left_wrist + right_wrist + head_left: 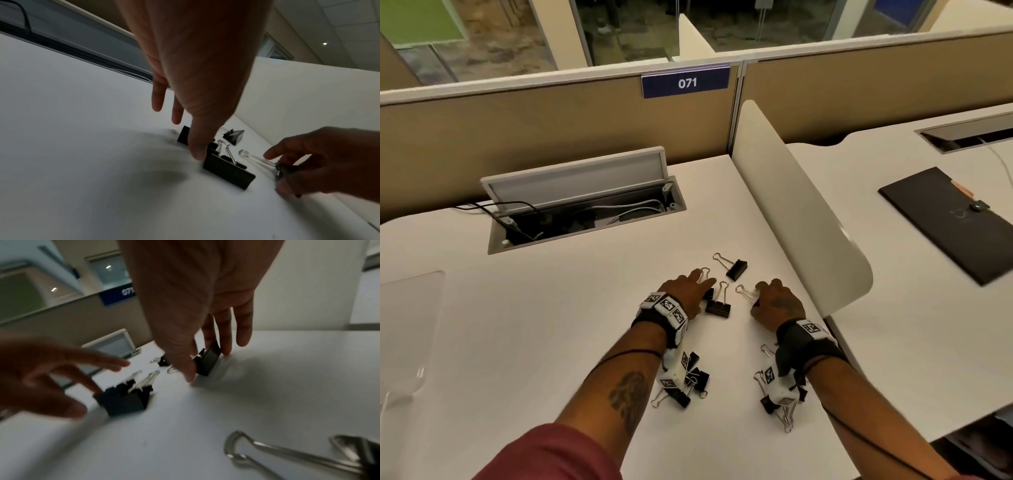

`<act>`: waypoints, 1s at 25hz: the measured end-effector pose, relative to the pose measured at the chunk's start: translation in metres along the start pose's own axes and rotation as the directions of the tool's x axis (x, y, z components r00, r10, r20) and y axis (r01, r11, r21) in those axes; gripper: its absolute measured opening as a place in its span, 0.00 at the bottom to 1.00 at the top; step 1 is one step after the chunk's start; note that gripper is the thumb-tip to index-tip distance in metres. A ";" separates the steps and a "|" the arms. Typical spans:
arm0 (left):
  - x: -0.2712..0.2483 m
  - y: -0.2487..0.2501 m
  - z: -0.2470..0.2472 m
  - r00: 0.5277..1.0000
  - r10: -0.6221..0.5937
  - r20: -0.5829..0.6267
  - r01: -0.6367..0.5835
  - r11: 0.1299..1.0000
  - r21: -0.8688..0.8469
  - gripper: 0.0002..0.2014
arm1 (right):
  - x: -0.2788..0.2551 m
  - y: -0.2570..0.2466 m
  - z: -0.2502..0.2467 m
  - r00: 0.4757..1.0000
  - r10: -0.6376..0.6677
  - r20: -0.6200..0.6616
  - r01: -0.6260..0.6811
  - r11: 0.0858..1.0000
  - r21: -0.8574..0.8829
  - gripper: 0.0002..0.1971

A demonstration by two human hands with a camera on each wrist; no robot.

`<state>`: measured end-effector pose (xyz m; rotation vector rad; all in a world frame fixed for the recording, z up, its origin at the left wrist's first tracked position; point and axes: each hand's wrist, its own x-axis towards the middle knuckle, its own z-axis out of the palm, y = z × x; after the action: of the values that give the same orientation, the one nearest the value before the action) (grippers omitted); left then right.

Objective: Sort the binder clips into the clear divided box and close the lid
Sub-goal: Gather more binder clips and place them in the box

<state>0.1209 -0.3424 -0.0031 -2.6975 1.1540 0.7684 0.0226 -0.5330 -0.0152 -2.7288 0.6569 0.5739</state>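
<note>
Black binder clips with silver handles lie scattered on the white desk [551, 308]. My left hand [705, 279] reaches over two of them with straight fingers. Its thumb [197, 154] touches the edge of one clip [228, 170], and a second clip [183, 135] lies under the fingers. My right hand [760, 291] is curled and pinches another clip [207, 360] between thumb and fingers on the desk, with the handles [743, 291] sticking out to the left. One more clip [736, 269] lies just beyond both hands. The clear box [410, 308] sits at the far left edge.
Small heaps of clips lie under my left wrist [686, 380] and my right wrist [779, 399]. An open cable hatch [585, 212] is at the back of the desk. A white divider [801, 219] stands to the right, with a black folder [955, 222] on the desk beyond it.
</note>
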 end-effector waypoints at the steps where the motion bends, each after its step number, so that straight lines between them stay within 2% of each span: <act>1: 0.003 0.001 0.002 1.000 0.005 -0.003 -0.005 1.000 0.010 0.38 | 0.002 0.002 -0.003 0.999 0.045 0.007 -0.046 0.997 0.064 0.28; 3: 0.005 0.004 0.004 1.000 0.013 -0.013 -0.013 1.000 0.025 0.36 | 0.004 0.004 -0.012 0.993 0.120 0.004 -0.118 0.967 0.226 0.31; 5: 0.005 0.008 0.005 0.999 0.022 -0.031 -0.021 0.999 0.039 0.30 | 0.006 0.004 -0.017 0.986 0.167 -0.021 -0.149 0.923 0.354 0.29; 9: 0.001 0.011 0.002 0.998 -0.003 -0.070 0.005 1.000 0.025 0.19 | 0.008 0.001 -0.019 0.982 0.166 -0.092 -0.107 0.886 0.451 0.17; 12: -0.006 0.004 0.006 0.992 -0.031 -0.121 0.033 0.999 0.016 0.15 | 0.005 -0.003 -0.016 0.982 0.151 -0.116 -0.072 0.859 0.506 0.15; 15: -0.015 -0.005 0.009 0.986 -0.065 -0.156 0.065 0.998 -0.002 0.16 | -0.003 -0.013 -0.017 0.985 0.102 -0.142 -0.015 0.856 0.517 0.16; 20: -0.044 -0.026 -0.005 0.958 -0.152 -0.245 0.102 0.973 -0.207 0.18 | -0.016 -0.045 -0.022 0.987 -0.049 -0.151 0.129 0.805 0.579 0.17; 22: -0.062 -0.040 -0.007 0.940 -0.211 -0.267 0.105 0.926 -0.364 0.16 | -0.018 -0.068 -0.020 0.982 -0.129 -0.138 0.186 0.771 0.609 0.16; 25: -0.095 -0.065 -0.007 0.911 -0.288 -0.295 0.073 0.818 -0.571 0.13 | -0.028 -0.113 -0.017 0.959 -0.251 -0.133 0.277 0.723 0.633 0.08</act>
<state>0.1142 -0.2369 0.0436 -3.5020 0.7806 0.6528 0.0597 -0.4317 0.0307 -2.1118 0.3598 0.1670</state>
